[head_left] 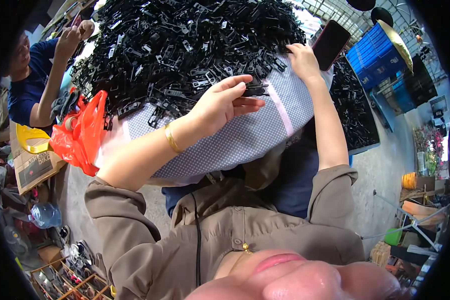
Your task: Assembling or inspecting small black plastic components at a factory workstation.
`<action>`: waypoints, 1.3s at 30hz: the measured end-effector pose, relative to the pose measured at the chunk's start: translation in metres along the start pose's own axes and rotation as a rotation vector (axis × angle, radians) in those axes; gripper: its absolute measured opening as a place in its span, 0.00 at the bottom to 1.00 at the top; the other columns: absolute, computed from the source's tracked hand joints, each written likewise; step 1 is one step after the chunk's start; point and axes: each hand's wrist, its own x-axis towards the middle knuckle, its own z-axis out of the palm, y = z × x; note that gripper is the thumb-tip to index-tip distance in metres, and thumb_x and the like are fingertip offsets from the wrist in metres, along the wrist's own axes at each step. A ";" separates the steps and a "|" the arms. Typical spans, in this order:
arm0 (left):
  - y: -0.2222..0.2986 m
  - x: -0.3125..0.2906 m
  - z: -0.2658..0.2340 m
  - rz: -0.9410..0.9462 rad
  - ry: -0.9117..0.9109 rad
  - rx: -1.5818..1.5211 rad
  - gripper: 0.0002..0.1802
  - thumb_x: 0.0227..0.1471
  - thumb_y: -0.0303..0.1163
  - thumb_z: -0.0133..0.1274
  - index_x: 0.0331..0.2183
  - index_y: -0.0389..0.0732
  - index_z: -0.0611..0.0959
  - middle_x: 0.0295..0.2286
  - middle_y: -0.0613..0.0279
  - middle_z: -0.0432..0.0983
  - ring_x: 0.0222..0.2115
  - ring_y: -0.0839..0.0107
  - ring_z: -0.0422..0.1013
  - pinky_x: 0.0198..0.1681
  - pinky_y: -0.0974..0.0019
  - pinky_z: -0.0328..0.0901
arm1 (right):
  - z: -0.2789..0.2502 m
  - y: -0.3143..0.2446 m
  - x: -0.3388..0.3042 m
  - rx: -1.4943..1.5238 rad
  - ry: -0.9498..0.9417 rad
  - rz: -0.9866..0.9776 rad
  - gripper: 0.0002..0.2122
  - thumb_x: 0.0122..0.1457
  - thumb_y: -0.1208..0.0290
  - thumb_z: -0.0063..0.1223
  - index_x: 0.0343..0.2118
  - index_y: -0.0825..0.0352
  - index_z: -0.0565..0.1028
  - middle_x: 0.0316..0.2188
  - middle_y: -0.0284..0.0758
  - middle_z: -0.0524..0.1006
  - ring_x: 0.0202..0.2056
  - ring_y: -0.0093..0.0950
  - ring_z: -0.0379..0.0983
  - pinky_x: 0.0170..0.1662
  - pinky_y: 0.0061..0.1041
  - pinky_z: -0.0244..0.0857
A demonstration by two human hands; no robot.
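A large heap of small black plastic clip-like pieces covers a surface draped in a pale dotted cloth. My left hand, with a gold bracelet at the wrist, hovers over the heap's near edge, its fingers stretched out and apart. A few black pieces show by its fingertips; whether they touch the hand I cannot tell. At the heap's right edge is my right hand, fingers loosely spread and their tips by the black pieces. Nothing held shows in it.
A dark phone stands right of my right hand. More black pieces fill a tray lower down on the right. A red plastic bag hangs at the left, near a co-worker's arm. Blue crates stand behind.
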 end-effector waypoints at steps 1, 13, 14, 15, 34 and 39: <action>0.001 0.001 -0.001 0.004 0.003 -0.006 0.19 0.57 0.30 0.40 0.49 0.34 0.62 0.35 0.52 0.71 0.36 0.63 0.73 0.42 0.64 0.69 | -0.001 0.000 0.003 -0.028 -0.041 0.021 0.08 0.47 0.74 0.53 0.32 0.65 0.77 0.41 0.34 0.73 0.43 0.36 0.66 0.47 0.30 0.61; 0.002 0.002 -0.005 0.027 0.064 -0.026 0.16 0.57 0.31 0.40 0.45 0.31 0.68 0.37 0.51 0.70 0.39 0.62 0.72 0.42 0.69 0.70 | -0.080 -0.083 -0.044 1.055 -0.063 0.197 0.11 0.58 0.75 0.37 0.40 0.71 0.71 0.24 0.27 0.69 0.24 0.14 0.63 0.27 0.15 0.58; 0.001 0.002 -0.005 0.028 0.075 -0.021 0.16 0.57 0.31 0.40 0.45 0.31 0.68 0.37 0.51 0.70 0.39 0.62 0.72 0.42 0.69 0.70 | -0.088 -0.101 -0.051 1.067 -0.091 0.207 0.11 0.59 0.73 0.38 0.40 0.71 0.71 0.23 0.28 0.69 0.23 0.14 0.63 0.26 0.15 0.58; 0.000 0.002 -0.004 0.040 0.063 -0.023 0.17 0.58 0.31 0.39 0.45 0.31 0.67 0.37 0.51 0.70 0.39 0.62 0.72 0.43 0.68 0.70 | -0.097 -0.114 -0.056 0.987 -0.096 0.143 0.10 0.59 0.73 0.40 0.39 0.71 0.71 0.23 0.28 0.70 0.23 0.15 0.65 0.26 0.15 0.60; -0.011 -0.003 0.005 0.209 0.069 0.589 0.21 0.57 0.28 0.40 0.52 0.33 0.63 0.42 0.53 0.69 0.42 0.70 0.68 0.48 0.68 0.65 | -0.076 -0.143 -0.074 0.572 0.169 -0.266 0.05 0.52 0.77 0.51 0.31 0.71 0.70 0.22 0.40 0.74 0.22 0.33 0.73 0.24 0.23 0.66; -0.006 -0.006 0.003 0.170 0.018 0.523 0.23 0.53 0.27 0.47 0.51 0.31 0.64 0.37 0.54 0.73 0.36 0.71 0.72 0.43 0.69 0.68 | -0.072 -0.144 -0.075 0.732 0.135 -0.168 0.04 0.53 0.77 0.49 0.32 0.71 0.70 0.21 0.40 0.74 0.21 0.32 0.73 0.24 0.25 0.66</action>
